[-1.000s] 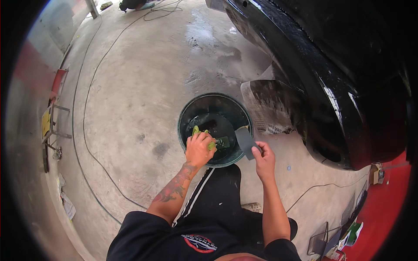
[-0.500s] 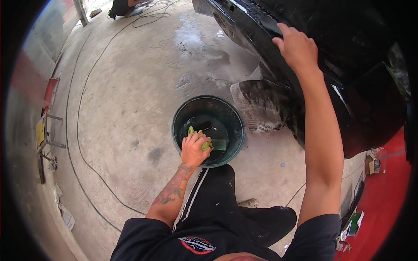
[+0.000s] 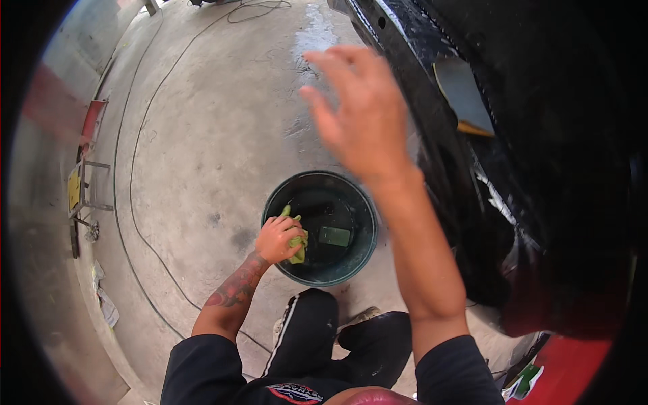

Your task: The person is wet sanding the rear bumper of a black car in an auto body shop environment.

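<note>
My left hand (image 3: 275, 236) grips a crumpled yellow-green cloth (image 3: 299, 252) inside a dark green bucket (image 3: 364, 209), at the left part of its water. A green rectangular block (image 3: 333, 236) and a darker piece (image 3: 320, 209) lie in the bucket. My right hand (image 3: 354, 111), blurred, is raised beyond the bucket with fingers spread and nothing held. To its right, a grey sheet with a yellowish back, like sandpaper (image 3: 462, 94), rests on a glossy black car body panel (image 3: 553, 175).
Cables (image 3: 138, 148) run over the concrete floor (image 3: 189, 135). A metal stool (image 3: 91, 206) and scraps (image 3: 104, 304) lie along the left wall (image 3: 54, 115). A post (image 3: 150, 5) stands at top left, a dark shape beside it. A red surface (image 3: 574, 371) is at lower right.
My right hand carried the grey sheet up to the black panel, left it there and moved leftward away. My left hand shifted toward the bucket's left side with the cloth.
</note>
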### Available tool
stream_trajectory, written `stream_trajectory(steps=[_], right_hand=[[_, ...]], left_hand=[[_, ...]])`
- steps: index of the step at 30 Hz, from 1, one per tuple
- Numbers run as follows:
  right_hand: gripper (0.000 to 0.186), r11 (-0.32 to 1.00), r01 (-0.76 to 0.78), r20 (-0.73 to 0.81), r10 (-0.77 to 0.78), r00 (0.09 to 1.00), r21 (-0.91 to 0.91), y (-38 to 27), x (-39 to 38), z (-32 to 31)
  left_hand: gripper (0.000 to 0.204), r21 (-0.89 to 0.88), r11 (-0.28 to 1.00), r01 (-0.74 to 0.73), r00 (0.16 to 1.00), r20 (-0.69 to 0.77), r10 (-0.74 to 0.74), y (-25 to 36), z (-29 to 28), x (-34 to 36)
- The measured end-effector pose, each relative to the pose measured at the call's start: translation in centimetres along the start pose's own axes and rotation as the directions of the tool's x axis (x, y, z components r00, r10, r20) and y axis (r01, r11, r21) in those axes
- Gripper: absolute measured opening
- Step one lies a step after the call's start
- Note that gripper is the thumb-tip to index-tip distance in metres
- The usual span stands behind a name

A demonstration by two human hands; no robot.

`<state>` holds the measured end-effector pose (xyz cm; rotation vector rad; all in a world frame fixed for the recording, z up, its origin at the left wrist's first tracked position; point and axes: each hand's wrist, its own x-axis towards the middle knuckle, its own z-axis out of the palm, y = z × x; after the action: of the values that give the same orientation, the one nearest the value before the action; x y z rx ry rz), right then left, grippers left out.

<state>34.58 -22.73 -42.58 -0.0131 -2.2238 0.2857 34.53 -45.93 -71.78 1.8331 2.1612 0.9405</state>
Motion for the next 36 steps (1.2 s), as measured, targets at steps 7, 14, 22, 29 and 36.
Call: stream_trajectory(steps=[7, 14, 22, 29, 36], right_hand=[[0.052, 0.848, -0.344, 0.216, 0.277, 0.936, 0.403, 1.2, 6.5, 5.5], [0.052, 0.933, -0.321, 0.236, 0.353, 0.905, -0.164, 18.6, 24.2, 15.0], [0.073, 0.704, -0.011, 0.288, 0.304, 0.908, -0.710, 29.1, 30.6, 23.9], [0.061, 0.560, -0.004, 0.319, 0.478, 0.819, -0.828, 36.2, 33.4, 26.0], [0.023, 0.736, -0.608, 0.198, 0.576, 0.793, 0.298, 15.0, 18.6, 27.6]], left_hand=[[0.021, 0.064, 0.969, 0.238, 0.943, 0.222, -0.246, -0.7, -1.1, -1.0], [0.022, -0.160, 0.932, 0.325, 0.909, 0.324, -0.261, -0.3, 0.4, 0.7], [0.020, -0.424, 0.820, 0.383, 0.878, 0.444, -0.180, -1.8, -2.2, 1.1], [0.039, -0.570, 0.182, 0.801, 0.598, 0.754, -0.270, -3.9, -11.9, 9.6], [0.038, -0.837, -0.172, 0.519, 0.661, 0.521, -0.539, -9.8, -10.2, 12.1]])
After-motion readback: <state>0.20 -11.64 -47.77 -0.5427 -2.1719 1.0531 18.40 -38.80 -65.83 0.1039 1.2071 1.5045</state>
